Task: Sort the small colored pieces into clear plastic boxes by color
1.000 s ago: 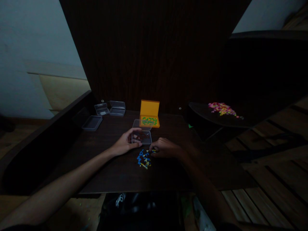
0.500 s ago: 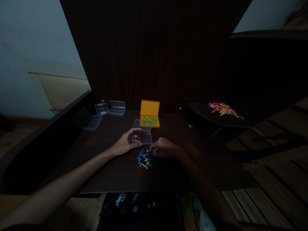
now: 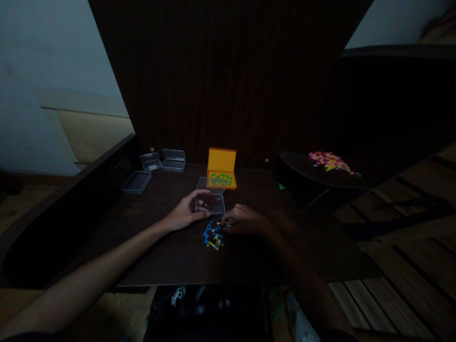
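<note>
The left hand (image 3: 188,210) grasps the clear box (image 3: 217,205) at its left side, the thumb along the near rim and the other fingers curled about the side wall. The box lies open mid-tabletop (image 3: 167,256), its lid tipped toward the far edge. The right hand (image 3: 244,220) is just beside the box's near right corner, fingers bent down over the pieces (image 3: 215,236); I cannot tell whether they pinch one. These blue, yellow and whitish bits lie scattered between the box and the near edge.

Behind the box, close to the far edge, the yellow box (image 3: 221,159) stands open with green bits (image 3: 221,179) in it. By the far left corner are a flat case (image 3: 137,182), a small case (image 3: 151,162) and a hinged case (image 3: 174,164), all clear. Past the right edge, a shelf (image 3: 295,166) bears pink and yellow beads (image 3: 329,161).
</note>
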Available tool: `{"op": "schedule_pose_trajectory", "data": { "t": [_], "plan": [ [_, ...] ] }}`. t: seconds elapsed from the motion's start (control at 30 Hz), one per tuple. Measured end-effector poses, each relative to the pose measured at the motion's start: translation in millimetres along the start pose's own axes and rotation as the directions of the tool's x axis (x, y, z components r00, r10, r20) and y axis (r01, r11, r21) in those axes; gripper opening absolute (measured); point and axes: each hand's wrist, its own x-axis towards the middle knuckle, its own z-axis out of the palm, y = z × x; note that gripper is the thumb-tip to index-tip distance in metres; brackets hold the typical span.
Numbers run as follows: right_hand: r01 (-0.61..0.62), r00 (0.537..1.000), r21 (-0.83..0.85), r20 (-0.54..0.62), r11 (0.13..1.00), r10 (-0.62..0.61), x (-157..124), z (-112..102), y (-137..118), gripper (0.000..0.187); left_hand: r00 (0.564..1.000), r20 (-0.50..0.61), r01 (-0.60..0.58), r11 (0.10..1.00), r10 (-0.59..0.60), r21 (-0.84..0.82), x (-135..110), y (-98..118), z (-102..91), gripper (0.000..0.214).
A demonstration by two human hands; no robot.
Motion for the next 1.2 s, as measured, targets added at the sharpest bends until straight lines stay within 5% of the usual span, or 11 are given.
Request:
{"op": "schedule_pose_trajectory", "data": {
  "t": [0.43, 0.8, 1.03, 1.2],
  "plan": [
    [-0.019, 0.999, -0.073, -0.039, 0.997, 0.016, -2.2, 12.0, -3.5, 0.022, 1.0, 0.006, -0.003, 1.0, 0.003, -0.004, -1.2, 3.1, 0.8, 0.067],
    [0.023, 0.994, 0.11, -0.108, 0.994, -0.011, -3.7, -2.0, -1.5, 0.019, 1.0, 0.006, -0.018, 0.999, 0.018, 0.03, -0.5, -1.0, 0.9, 0.066],
    [0.069, 0.952, 0.254, -0.305, 0.965, 0.012, -7.2, -6.7, 8.6, 0.019, 0.998, 0.053, -0.02, 1.0, 0.019, 0.014, -2.0, -3.9, 6.5, 0.066],
    [0.008, 0.96, 0.215, -0.276, 0.977, 0.053, -2.7, -2.9, 9.1, 0.019, 0.995, 0.097, -0.022, 1.0, 0.022, -0.006, -5.9, -2.9, 14.3, 0.064]
  ]
}}
